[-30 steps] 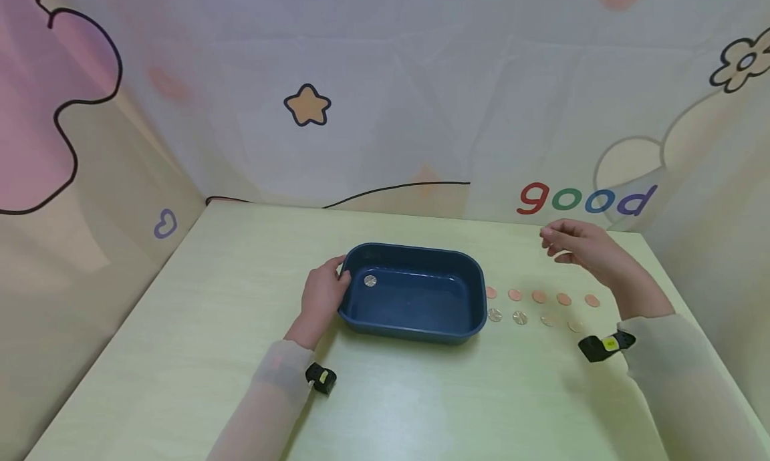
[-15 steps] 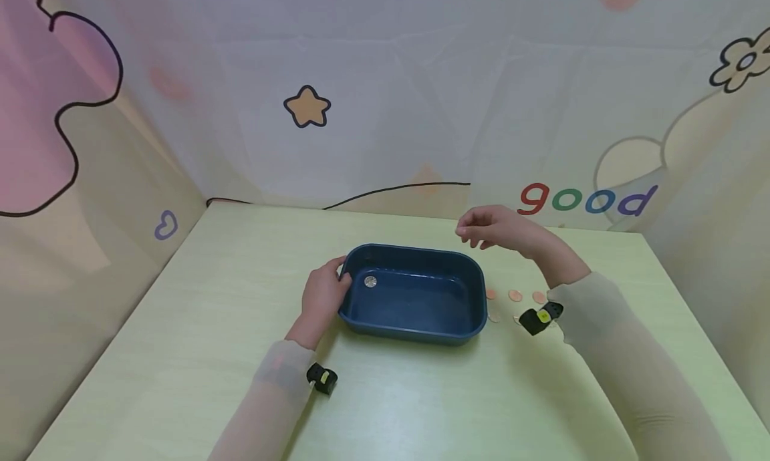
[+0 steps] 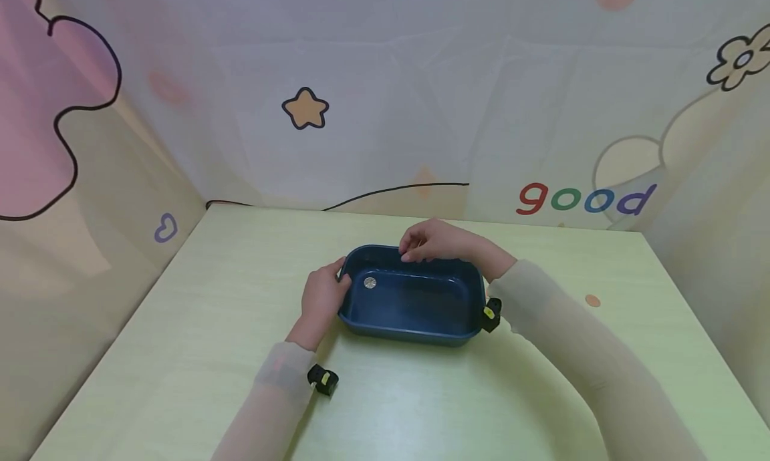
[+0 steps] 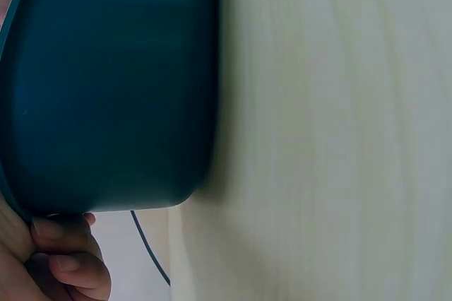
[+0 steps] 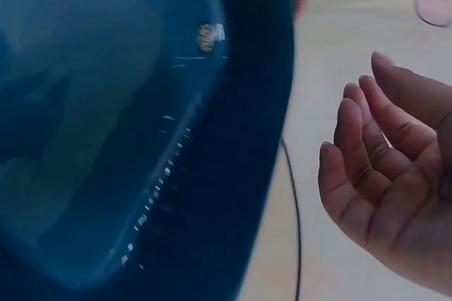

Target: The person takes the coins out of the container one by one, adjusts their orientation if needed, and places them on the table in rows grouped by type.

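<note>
A dark blue rectangular plastic tray [image 3: 415,307] stands on the table, with one silver coin [image 3: 369,283] on its floor near the left end. My left hand [image 3: 323,294] grips the tray's left end, thumb over the rim and curled fingers [image 4: 74,262] outside it. Over the far rim hovers my right hand [image 3: 436,240], its fingers loosely bent. In the right wrist view a gap shows between thumb and fingers [image 5: 346,131], and nothing is visible in them. One copper coin [image 3: 592,301] lies on the table right of the right sleeve, which hides the other coins.
The pale wood-grain table [image 3: 180,354] runs back to a printed cloth backdrop [image 3: 385,127]. Cloth also hangs along both sides. Each wrist carries a small black camera; the right one [image 3: 492,314] is beside the tray's right end.
From above the coin rows, my right hand has moved left to the tray's far rim. Its sleeve now covers most of the coins. The left hand and tray have stayed put.
</note>
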{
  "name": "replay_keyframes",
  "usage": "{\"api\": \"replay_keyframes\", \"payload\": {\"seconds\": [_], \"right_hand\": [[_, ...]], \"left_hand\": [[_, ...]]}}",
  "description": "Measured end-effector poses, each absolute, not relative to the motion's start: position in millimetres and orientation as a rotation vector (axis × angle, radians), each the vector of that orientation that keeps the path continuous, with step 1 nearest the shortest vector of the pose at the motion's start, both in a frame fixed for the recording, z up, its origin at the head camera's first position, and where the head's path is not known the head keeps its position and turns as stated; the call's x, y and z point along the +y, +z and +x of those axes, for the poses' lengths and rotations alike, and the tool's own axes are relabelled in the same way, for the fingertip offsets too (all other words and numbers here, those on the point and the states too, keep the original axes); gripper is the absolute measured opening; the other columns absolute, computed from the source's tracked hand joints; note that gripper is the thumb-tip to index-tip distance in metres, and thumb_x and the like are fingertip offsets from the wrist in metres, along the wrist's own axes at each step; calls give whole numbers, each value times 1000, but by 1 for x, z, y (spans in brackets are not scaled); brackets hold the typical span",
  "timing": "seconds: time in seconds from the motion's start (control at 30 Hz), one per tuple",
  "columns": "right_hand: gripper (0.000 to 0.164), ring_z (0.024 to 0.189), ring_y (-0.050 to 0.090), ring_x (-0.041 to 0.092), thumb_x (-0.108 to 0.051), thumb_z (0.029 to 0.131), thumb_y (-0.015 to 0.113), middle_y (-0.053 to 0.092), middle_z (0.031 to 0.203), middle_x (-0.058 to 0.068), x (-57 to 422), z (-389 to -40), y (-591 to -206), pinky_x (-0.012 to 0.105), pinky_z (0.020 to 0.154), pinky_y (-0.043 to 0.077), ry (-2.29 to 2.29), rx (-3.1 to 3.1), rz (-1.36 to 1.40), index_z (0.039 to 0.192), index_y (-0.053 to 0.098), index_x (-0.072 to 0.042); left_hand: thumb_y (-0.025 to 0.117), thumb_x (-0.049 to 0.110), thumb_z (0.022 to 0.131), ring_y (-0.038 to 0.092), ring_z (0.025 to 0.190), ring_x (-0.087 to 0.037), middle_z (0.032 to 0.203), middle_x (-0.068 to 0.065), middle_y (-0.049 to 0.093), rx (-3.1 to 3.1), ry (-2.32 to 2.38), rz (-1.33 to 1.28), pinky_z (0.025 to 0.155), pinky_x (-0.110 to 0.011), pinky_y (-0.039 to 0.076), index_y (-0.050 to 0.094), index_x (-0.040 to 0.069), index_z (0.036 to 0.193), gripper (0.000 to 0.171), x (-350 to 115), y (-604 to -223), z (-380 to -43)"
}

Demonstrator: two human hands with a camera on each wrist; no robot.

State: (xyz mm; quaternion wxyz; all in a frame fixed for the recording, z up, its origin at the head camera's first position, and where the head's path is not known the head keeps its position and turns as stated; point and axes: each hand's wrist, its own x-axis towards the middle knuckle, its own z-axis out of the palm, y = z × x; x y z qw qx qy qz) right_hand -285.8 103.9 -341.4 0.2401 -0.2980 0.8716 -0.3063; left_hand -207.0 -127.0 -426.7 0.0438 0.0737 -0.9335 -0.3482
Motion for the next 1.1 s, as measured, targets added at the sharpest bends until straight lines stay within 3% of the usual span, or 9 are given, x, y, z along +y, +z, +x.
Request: {"api": "replay_keyframes", "payload": {"seconds": [0.13, 0.4, 0.6, 0.87, 1.1], "right_hand": [[27, 85, 63, 16, -13, 97, 67, 73, 100, 14, 87, -292, -352, 27, 77, 53, -753, 2368, -875, 119, 67, 3], [35, 92, 72, 21, -9, 98, 65, 75, 112, 18, 57, -295, -380, 33, 87, 60, -603, 2348, -844, 130, 65, 4], [37, 90, 72, 20, -8, 97, 66, 74, 113, 18, 45, -296, -399, 30, 80, 59, -547, 2359, -816, 133, 63, 3], [35, 78, 67, 15, -13, 97, 68, 75, 102, 16, 35, -296, -416, 25, 70, 55, -502, 2445, -822, 128, 66, 2], [26, 75, 61, 13, -11, 94, 71, 72, 98, 13, 29, -293, -423, 23, 69, 48, -498, 2524, -864, 118, 69, -1]], "left_hand": [[58, 9, 96, 39, 58, -14, 60, 3, 38, -2847, -1072, 235, 52, -24, 27, 61, 5, 141, 46, -128, -427, -207], [59, 9, 95, 39, 58, -14, 60, 3, 38, -2828, -1090, 236, 54, -24, 27, 62, 6, 140, 46, -129, -428, -206], [59, 9, 94, 37, 57, -13, 59, 4, 37, -2812, -1125, 230, 53, -24, 27, 63, 8, 139, 45, -128, -430, -206], [58, 9, 94, 35, 53, -12, 59, 4, 37, -2812, -1124, 222, 51, -24, 26, 63, 9, 140, 46, -128, -431, -206], [58, 10, 94, 37, 55, -12, 59, 4, 38, -2820, -1116, 262, 51, -24, 26, 62, 11, 141, 47, -128, -429, -207]]}}
